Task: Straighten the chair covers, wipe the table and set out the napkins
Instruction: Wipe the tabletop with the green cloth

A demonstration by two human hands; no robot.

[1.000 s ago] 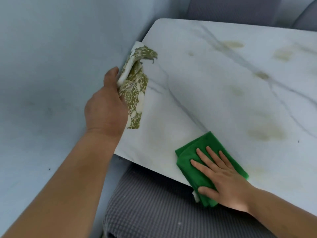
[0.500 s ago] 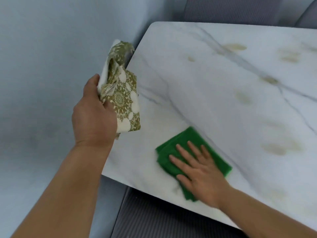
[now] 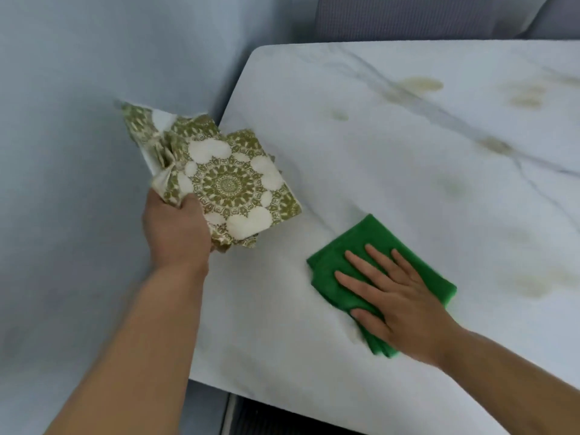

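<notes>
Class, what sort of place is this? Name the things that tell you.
Probably a dining area: a marble-look table, a grey covered chair behind it, and patterned napkins in the left hand.

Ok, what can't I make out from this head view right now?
Head view, the napkins: left hand grips them bunched; overlap hides the count.
The table under the green cloth: covered by cloth and right hand.
Chair covers: far chair cut by top edge, near chair hidden under the table.
</notes>
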